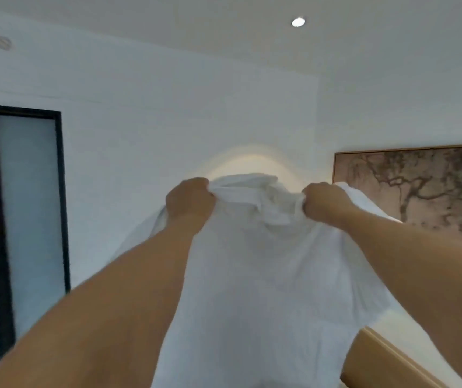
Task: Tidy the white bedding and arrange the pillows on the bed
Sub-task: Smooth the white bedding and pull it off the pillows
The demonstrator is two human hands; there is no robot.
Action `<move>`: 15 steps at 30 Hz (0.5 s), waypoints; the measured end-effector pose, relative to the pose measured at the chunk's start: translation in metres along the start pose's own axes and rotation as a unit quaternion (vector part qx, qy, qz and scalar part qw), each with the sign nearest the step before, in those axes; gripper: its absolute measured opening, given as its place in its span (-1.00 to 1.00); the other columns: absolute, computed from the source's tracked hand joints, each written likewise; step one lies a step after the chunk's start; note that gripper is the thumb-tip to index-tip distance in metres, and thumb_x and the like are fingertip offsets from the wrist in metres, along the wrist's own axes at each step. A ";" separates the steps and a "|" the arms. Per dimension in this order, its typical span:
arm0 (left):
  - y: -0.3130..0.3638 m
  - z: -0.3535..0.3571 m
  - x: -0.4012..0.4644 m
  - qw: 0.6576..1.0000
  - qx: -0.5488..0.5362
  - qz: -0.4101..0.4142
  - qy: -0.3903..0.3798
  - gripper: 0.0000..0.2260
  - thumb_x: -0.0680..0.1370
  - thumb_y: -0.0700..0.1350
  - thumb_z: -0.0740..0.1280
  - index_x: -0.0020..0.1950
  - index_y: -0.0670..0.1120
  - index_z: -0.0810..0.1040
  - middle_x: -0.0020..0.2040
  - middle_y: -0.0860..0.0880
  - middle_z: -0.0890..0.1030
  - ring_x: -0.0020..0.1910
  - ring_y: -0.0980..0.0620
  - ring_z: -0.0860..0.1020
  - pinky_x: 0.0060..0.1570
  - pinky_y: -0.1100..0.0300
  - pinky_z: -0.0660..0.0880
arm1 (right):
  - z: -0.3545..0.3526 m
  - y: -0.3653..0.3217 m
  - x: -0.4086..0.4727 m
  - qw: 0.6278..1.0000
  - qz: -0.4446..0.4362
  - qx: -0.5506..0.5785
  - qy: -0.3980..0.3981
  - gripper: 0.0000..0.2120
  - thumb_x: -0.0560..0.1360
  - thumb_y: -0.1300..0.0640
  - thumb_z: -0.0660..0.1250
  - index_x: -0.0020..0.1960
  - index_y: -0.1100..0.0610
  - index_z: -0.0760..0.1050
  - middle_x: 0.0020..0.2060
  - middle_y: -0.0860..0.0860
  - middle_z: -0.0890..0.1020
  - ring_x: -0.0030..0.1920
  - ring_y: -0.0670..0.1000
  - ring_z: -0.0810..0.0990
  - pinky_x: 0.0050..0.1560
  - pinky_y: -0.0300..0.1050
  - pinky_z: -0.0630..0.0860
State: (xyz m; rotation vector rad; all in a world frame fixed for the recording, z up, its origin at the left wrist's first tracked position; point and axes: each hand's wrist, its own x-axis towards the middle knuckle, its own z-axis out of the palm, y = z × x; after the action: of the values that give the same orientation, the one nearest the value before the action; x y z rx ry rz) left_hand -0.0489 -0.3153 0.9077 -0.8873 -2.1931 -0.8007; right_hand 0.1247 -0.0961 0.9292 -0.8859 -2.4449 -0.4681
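Observation:
The white bedding [252,275] hangs raised high in front of me, filling the lower middle of the view. My left hand [189,201] grips a bunched top edge of it on the left. My right hand [326,203] grips the bunched edge on the right, about a forearm's length away. Crumpled folds sit between the two fists. Both arms stretch up and forward. The bed surface and the pillows are hidden behind the cloth or out of view.
A tan wooden headboard edge [386,359] shows at the lower right. A framed tree picture [425,186] hangs on the right wall. A dark-framed frosted glass door [25,219] stands at the left. A ceiling light [298,22] glows above.

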 end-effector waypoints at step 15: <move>-0.073 -0.130 0.018 0.981 0.042 0.113 0.155 -0.82 0.31 -0.29 0.20 -0.32 -0.08 0.21 -0.39 0.01 0.34 -0.26 -0.11 0.36 -0.31 0.11 0.20 | -0.098 -0.050 -0.001 0.982 0.028 -0.042 0.180 -0.94 0.46 0.19 0.22 -0.15 0.06 0.44 -0.08 0.10 0.57 0.02 0.19 0.50 0.25 0.01 0.21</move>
State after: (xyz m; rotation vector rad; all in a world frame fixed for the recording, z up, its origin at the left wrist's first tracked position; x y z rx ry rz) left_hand -0.0726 -0.4454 0.9792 -0.8861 -1.8045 -0.6799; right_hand 0.1244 -0.1795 1.0015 -0.8223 -2.0792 -0.6542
